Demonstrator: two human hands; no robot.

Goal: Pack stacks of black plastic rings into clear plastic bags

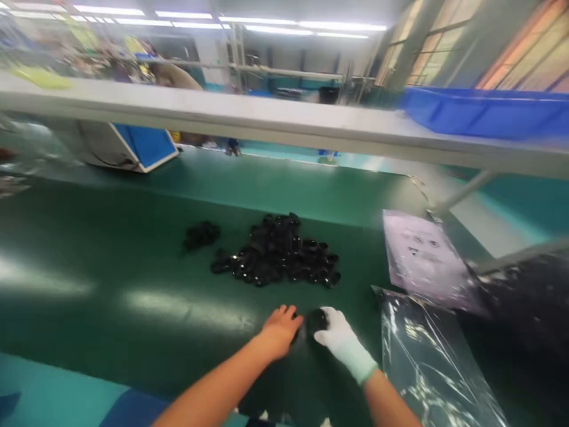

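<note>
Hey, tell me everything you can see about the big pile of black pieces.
The big pile is a loose, jumbled heap of many small black pieces, rounded and shiny like hard plastic, with bright glints. It spreads thinner toward the right. It lies on the green table, beyond the bare left hand and gloved right hand; neither touches it. Blur hides finer detail.

Rows of bright tube lights [342,26] overhead; barred windows [528,47] right; white shelf [267,112] above green bench [111,231]; teal floor [528,198].
</note>
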